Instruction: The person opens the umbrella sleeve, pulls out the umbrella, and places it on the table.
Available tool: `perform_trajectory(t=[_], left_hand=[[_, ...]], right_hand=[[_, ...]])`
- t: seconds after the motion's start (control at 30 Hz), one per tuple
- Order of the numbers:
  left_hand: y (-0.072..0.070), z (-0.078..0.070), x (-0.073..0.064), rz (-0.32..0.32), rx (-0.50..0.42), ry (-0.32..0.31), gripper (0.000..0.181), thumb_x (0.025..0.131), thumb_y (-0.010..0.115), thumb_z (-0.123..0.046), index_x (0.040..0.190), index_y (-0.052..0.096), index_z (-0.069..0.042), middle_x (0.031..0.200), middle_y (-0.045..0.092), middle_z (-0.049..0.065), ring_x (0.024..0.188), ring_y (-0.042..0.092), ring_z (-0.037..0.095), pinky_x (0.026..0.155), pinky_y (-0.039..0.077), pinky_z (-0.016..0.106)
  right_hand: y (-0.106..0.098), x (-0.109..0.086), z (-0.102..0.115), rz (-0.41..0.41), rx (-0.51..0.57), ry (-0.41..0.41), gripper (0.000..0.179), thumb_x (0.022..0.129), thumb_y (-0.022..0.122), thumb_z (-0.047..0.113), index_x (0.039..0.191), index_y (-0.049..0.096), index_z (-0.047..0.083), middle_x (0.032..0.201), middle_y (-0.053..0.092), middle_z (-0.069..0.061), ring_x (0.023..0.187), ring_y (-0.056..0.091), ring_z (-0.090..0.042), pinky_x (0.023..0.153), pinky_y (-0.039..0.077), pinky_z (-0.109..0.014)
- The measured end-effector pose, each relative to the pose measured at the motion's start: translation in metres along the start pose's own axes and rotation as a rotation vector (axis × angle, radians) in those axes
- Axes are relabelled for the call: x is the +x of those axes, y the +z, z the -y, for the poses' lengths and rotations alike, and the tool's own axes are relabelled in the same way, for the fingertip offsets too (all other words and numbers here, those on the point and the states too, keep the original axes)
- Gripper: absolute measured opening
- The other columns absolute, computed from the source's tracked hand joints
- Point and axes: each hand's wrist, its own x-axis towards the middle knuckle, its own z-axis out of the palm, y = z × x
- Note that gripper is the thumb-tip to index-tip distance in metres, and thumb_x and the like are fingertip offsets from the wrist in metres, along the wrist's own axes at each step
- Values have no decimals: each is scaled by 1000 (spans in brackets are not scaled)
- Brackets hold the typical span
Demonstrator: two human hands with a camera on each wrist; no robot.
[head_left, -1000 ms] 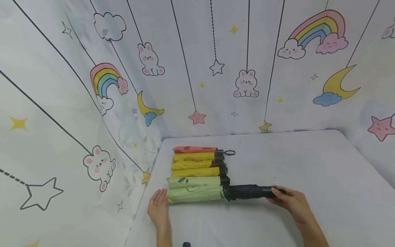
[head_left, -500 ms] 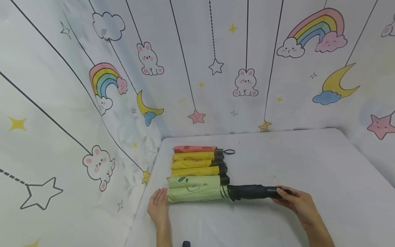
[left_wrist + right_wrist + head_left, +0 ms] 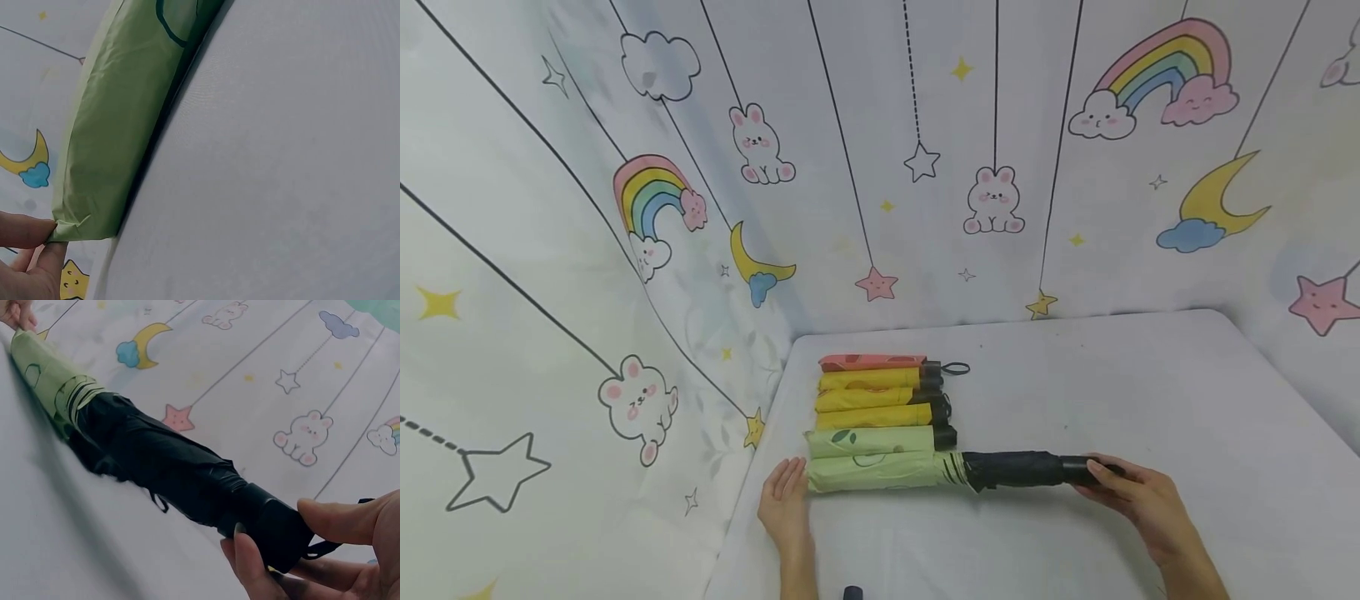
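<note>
five umbrellas (one red) lie beside the held green sleeve

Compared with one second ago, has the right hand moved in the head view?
Yes. The right hand has moved to the right, farther from the red umbrella, which lies still, bringing the black handle along.

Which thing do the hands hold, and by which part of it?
A folded black umbrella, partly inside a light-green sleeve. The right hand grips its handle; the left hand pinches a corner of the sleeve.
</note>
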Motion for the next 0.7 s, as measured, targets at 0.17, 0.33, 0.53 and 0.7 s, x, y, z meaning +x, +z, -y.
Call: perform_trajectory(t=[0.17, 0.33, 0.53, 0.7], left_hand=[[0, 0, -1, 2, 5, 2, 44, 96, 68, 9, 139, 57, 7, 134, 65, 28, 114, 73, 17, 92, 58, 18], [0, 0, -2, -8, 7, -1, 44, 96, 67, 9, 139, 56, 7, 135, 65, 28, 113, 73, 16, 92, 57, 18], [1, -1, -3, -14, -8, 5, 44, 96, 67, 10, 138, 57, 8, 134, 65, 28, 113, 73, 18, 92, 58, 19], [2, -3, -4, -11, -23, 8, 44, 96, 67, 10, 138, 56, 8, 134, 65, 29, 113, 73, 17, 92, 58, 19]], right_hand=[[-6, -4, 0, -7, -15, -2, 33, 100, 71, 9, 127, 68, -10, 111, 73, 2, 98, 78, -27, 90, 62, -37], [-11, -7, -2, -21, 11, 8, 29, 99, 71, 6, 124, 71, -8, 111, 72, 2, 97, 78, -27, 90, 63, -39], [-19, -10, -3, -33, 19, 37, 21, 99, 72, 8, 118, 77, 1, 109, 73, 5, 97, 78, -26, 90, 63, -39], [-28, -12, -4, -36, 15, 62, 23, 99, 73, 10, 120, 77, 1, 109, 73, 5, 98, 78, -26, 91, 62, -40]])
